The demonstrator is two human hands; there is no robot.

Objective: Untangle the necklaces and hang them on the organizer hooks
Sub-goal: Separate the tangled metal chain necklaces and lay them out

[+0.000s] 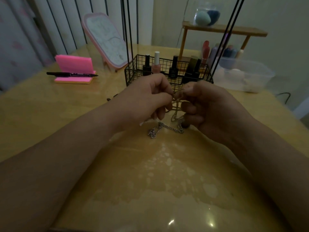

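The tangled necklaces (pixel 174 114) are held just above the table (pixel 50 118), in front of the black wire organizer (pixel 133 76) at 12 o'clock. The knot (pixel 175 98) is pinched from both sides, by the curled fingers of the left hand (pixel 147 97) and of the right hand (pixel 212 104), which lie almost together, probably so that single strands can be teased apart. A silver chain end (pixel 168 127) is allowed to trail on the table at 6 o'clock of the hands, which likely takes weight off the knot. The organizer's hooks are not seen; only its rods (pixel 127 30) rise out of view. Nail polish bottles (pixel 156 63) are stored inside it. The surface is glossy yellow wood, dimly lit. Pink sticky notes (pixel 73 64) with a black pen (pixel 71 74) lie at 10 o'clock, a pink-framed mirror (pixel 107 41) at 11, a wooden shelf (pixel 225 30) at 1, a clear plastic box (pixel 247 72) at 2.
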